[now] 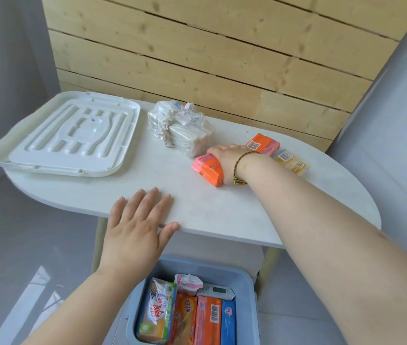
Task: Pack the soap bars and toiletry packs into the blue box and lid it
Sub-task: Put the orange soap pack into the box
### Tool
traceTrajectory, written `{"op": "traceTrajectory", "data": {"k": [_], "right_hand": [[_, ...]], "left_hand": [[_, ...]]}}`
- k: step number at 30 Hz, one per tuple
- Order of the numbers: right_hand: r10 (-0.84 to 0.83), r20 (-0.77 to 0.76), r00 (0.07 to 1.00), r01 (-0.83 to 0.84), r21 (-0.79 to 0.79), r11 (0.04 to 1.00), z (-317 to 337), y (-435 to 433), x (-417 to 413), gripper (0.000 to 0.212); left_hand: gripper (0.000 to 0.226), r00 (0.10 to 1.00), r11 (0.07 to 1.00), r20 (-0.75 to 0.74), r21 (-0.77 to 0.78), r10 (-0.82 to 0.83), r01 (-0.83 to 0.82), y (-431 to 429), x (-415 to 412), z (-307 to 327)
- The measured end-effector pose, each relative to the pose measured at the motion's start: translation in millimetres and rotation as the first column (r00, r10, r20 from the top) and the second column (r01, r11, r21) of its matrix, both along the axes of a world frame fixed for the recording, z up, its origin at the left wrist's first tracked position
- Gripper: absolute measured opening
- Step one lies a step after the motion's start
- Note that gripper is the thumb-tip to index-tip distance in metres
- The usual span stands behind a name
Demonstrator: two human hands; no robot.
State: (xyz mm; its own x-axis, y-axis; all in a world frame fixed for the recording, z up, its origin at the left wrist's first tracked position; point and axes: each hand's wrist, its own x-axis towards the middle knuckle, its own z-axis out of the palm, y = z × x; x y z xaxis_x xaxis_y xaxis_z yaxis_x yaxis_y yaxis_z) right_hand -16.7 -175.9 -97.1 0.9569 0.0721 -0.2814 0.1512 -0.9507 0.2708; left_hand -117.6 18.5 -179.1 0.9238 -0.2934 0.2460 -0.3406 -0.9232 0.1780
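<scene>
My right hand (229,160) is closed over an orange-and-pink soap pack (207,169) on the white table (197,207). A second orange soap pack (263,144) and a yellow soap bar (290,161) lie just behind my wrist. A clear bag of white toiletry packs (180,127) sits at the table's middle back. My left hand (137,220) rests flat on the table's front edge, fingers spread, holding nothing. The blue box (251,295) stands on the floor below the table, with several soap packs standing inside. Its white lid (70,135) lies upside down at the table's left.
A wooden plank wall runs behind the table. A grey wall stands at the right and a grey floor spreads to the left. The table's pale wooden legs (98,245) flank the blue box.
</scene>
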Motion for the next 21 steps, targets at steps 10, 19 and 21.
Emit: {"op": "traceTrajectory", "data": {"k": [10,19,21], "right_hand": [[-0.035,-0.081,0.996,0.044,0.109,0.993,4.3,3.5,-19.1,0.074],[-0.114,0.115,0.987,0.05,0.452,0.891,10.3,1.6,-81.0,0.067],[-0.184,0.144,0.972,0.058,0.617,0.785,13.3,3.4,-98.8,0.063]], "left_hand": [[0.086,0.999,0.998,0.017,-0.053,-0.031,0.032,0.9,-0.2,0.0],[0.047,0.998,0.958,0.045,-0.282,-0.045,0.056,8.6,-10.1,-6.9],[0.045,0.996,0.945,0.078,-0.321,-0.041,0.064,12.5,-19.8,-7.3]]}}
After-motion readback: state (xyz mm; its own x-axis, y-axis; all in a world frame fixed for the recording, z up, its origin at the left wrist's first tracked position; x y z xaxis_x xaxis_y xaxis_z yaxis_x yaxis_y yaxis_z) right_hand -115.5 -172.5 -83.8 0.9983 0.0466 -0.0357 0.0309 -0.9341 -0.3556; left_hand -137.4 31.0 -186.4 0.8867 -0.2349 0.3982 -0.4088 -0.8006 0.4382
